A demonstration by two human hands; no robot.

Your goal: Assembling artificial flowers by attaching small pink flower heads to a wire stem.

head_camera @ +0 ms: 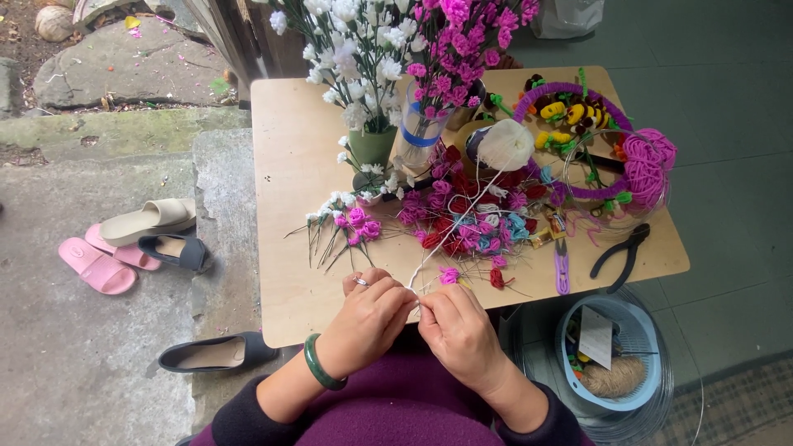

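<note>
From the head camera we look down at a small wooden table (289, 165) with lots of craft things on it.

Our left hand (368, 318) and our right hand (458, 326) are close together at the near edge of the table, almost touching. Both are curled, and the fingertips pinch a thin white string (450, 227) between them. The string runs up and away to a white ball of string (505, 144) sitting near the middle of the table. We cannot tell if there is a tiny stem or wire hidden under the fingers.

Just past our hands lies one small pink flower (448, 275). Behind it is a pile of little red, pink and blue flowers (475, 219). Black pliers (624, 256) lie to the right, well apart from our hands. Tall white and pink flowers stand in a green vase (372, 144).

We think we are in the middle of winding or tying the string. The next move needs a tight pinch and small, careful turns so the string does not slip loose.
</note>
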